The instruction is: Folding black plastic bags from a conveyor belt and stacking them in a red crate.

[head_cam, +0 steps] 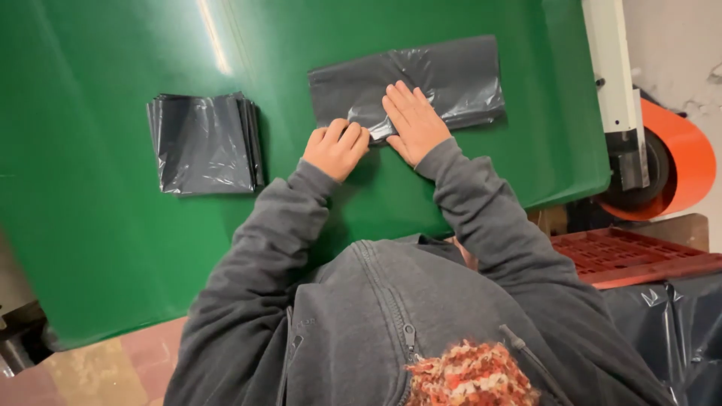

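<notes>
At the upper centre of the frame, a dark grey plastic bag (421, 83) lies flat on the green table (90, 225). We see both hands resting on the bag's near edge. The left hand (336, 149) is curled into a loose fist, knuckles up, pressing the lower left corner of the bag; it encloses nothing that we can identify. The right hand (414, 120) lies open and flat, fingers together and extended, palm down on the plastic just beside the left hand, almost touching it. Neither hand grips the bag; both only press on it.

To the left of the frame, well apart from the hands, a stack of folded grey bags (204, 143) sits on the same table. At the right edge we note an orange roll (688, 162) on a white machine frame (611, 68), and below it a red plastic crate (639, 256).
</notes>
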